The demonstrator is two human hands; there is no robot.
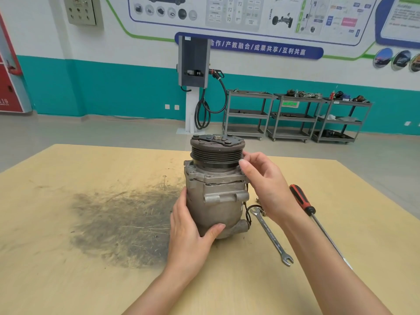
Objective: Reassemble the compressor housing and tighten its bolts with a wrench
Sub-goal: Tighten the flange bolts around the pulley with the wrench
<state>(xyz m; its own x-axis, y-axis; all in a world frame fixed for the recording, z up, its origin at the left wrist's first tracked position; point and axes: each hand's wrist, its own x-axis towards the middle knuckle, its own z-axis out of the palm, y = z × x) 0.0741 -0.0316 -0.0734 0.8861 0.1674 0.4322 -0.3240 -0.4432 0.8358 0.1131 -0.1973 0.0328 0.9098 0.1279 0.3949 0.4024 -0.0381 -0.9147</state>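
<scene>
Partly hidden: right side of compressor housing [216,196] behind right hand [266,185]; lower left flank behind left hand [188,226]. Ring end of wrench [271,235] tucked under right wrist, small metal parts beside it too covered to identify. Screwdriver [302,200] shaft blurred toward its tip near the table's right edge. Black wire loop [247,213] at housing base, ends not traceable. Wall poster [250,14] lettering mostly unreadable.

Surface: tan wooden table [68,280], scratched, with broad dark grease stain [122,226] left of housing. Floor grey. Wall white above, teal below. Charging post [193,62] with coiled black cable against the wall behind the housing. Three grey shelf carts [293,117] to its right, carrying assorted parts. Grey electrical box [81,10] upper left; red cabinet [9,87] cut off at left edge.

Housing: upright near table centre, pulley [217,153] uppermost, clutch plate and centre nut facing up. Wrench flat on table just right of housing, open end toward viewer. Screwdriver, red and black handle, farther right, apart from wrench.

Hands: left wrapped round lower body of housing, thumb across front, fingers behind. Right raised at upper right flange, thumb and fingertips curled together at the joint below the pulley; object pinched there, if any, not discernible. Both forearms bare, entering from bottom edge.
</scene>
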